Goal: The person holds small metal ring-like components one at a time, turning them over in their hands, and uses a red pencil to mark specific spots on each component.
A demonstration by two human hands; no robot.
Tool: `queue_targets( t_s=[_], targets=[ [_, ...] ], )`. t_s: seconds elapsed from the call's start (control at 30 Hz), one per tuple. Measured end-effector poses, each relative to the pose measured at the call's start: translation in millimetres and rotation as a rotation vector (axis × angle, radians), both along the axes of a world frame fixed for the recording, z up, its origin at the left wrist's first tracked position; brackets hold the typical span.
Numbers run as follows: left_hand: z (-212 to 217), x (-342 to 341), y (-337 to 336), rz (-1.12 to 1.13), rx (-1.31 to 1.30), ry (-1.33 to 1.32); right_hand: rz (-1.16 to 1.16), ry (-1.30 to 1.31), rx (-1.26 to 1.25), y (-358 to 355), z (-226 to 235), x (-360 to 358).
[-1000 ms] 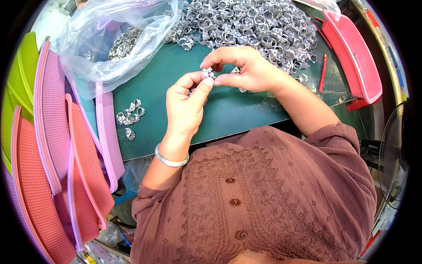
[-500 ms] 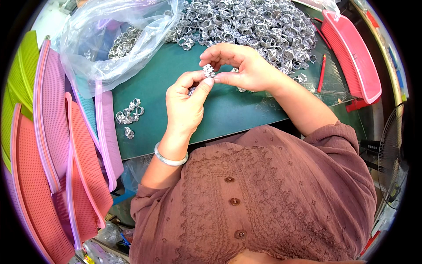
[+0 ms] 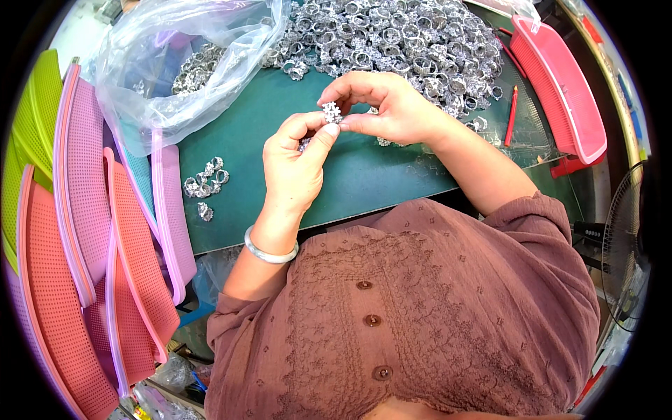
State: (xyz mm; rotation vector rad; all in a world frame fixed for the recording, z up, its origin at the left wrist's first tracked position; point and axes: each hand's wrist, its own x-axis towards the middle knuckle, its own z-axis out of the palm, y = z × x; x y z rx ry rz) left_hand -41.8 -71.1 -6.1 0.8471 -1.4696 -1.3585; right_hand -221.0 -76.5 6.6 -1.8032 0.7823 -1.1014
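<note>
Between the fingertips of both hands is a silver ring (image 3: 332, 113) with a cluster of sparkling stones facing up. My left hand (image 3: 297, 157) pinches it from below with thumb and forefinger; another bit of silver shows inside that hand's curled fingers. My right hand (image 3: 392, 108) is closed on the ring's other side, its thumb and fingers meeting at the ring. Beyond the hands lies a large heap of silver rings (image 3: 399, 38). A small group of rings (image 3: 207, 179) sits left of my left hand, and a single ring (image 3: 205, 211) lies nearer me.
A clear plastic bag (image 3: 140, 84) with rings inside stands at the far left of the green tabletop (image 3: 238, 217). Stacked plastic baskets (image 3: 70, 280) line the left side. On the right are a red pencil (image 3: 512, 115), a pink basket (image 3: 556, 91) and a fan (image 3: 623, 238).
Both hands stay nearly in place around the ring. The right hand's fingers have lowered very slightly; nothing was let go or picked up.
</note>
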Motion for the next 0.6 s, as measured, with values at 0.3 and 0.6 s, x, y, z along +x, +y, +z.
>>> queue_targets(
  t_s=[0.3, 0.6],
  targets=[
    [6.3, -1.5, 2.4, 0.006, 0.082, 0.021, -0.015, 0.018, -0.015, 0.6, 1.1, -0.8],
    [6.9, -1.8, 3.7, -0.008, 0.105, 0.061, -0.011, 0.02, -0.026, 0.2, 0.1, -0.6]
  ],
)
